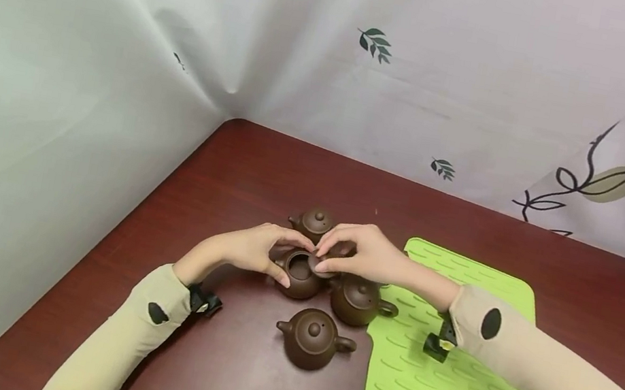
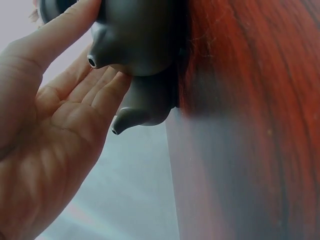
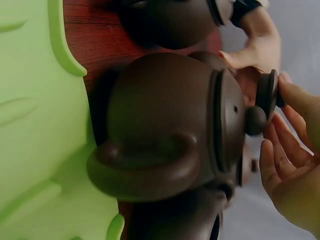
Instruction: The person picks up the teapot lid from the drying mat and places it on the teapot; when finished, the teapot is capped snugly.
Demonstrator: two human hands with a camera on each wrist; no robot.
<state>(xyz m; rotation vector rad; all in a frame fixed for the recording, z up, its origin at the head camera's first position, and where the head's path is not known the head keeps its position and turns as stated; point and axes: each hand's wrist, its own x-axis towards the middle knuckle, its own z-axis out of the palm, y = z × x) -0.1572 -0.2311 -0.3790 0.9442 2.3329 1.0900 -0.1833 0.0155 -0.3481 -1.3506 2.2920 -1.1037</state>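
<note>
A brown teapot [image 1: 297, 288] without its lid shows its dark round opening in the head view. My left hand [image 1: 254, 247] holds this teapot from the spout side, thumb along the near side and fingers along the far side. With my right hand [image 1: 367, 252] I pinch a small round lid [image 3: 270, 95] between thumb and fingers, tilted on edge beside the opening. Just right of it stands a lidded teapot [image 1: 358, 299], its handle toward the mat. Another lidded teapot [image 1: 312, 340] stands nearer to me.
Behind my hands stands a further lidded teapot [image 1: 317, 220]; one more is partly hidden by my right hand. A green ridged mat [image 1: 442, 382] lies to the right on the reddish-brown table [image 1: 223, 359]. White patterned cloth [image 1: 417, 88] hangs behind the table.
</note>
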